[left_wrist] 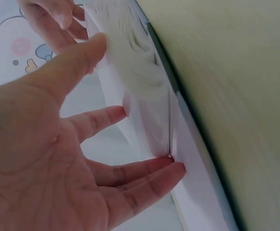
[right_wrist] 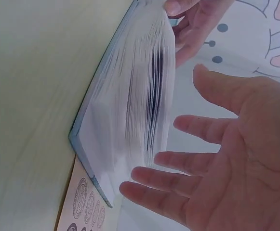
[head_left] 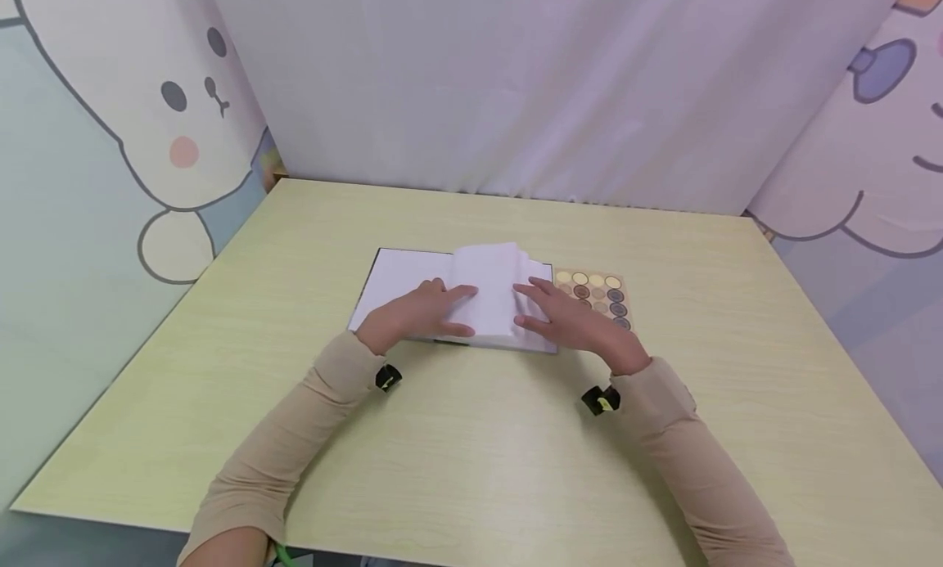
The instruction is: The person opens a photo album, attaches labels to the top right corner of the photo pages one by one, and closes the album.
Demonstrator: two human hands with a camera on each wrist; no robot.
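Note:
An open book (head_left: 405,274) with blank-looking white pages lies flat, a thick bundle of its pages bulging up in the middle. My left hand (head_left: 414,312) is at the left side of this bundle. In the left wrist view its fingers (left_wrist: 152,180) reach into the fold beside the pages, and its thumb lies along their lower edge. On the other side, my right hand (head_left: 575,315) has its fingers spread beside the pages. The right wrist view shows that palm (right_wrist: 246,149) facing the fanned page edges (right_wrist: 140,106), some of them dark.
A tan card (head_left: 600,293) printed with rows of circles lies at the book's right, partly behind the right hand. The pale wooden table (head_left: 471,452) extends around the book. A white curtain (head_left: 501,92) hangs behind, with cartoon-printed panels at both sides.

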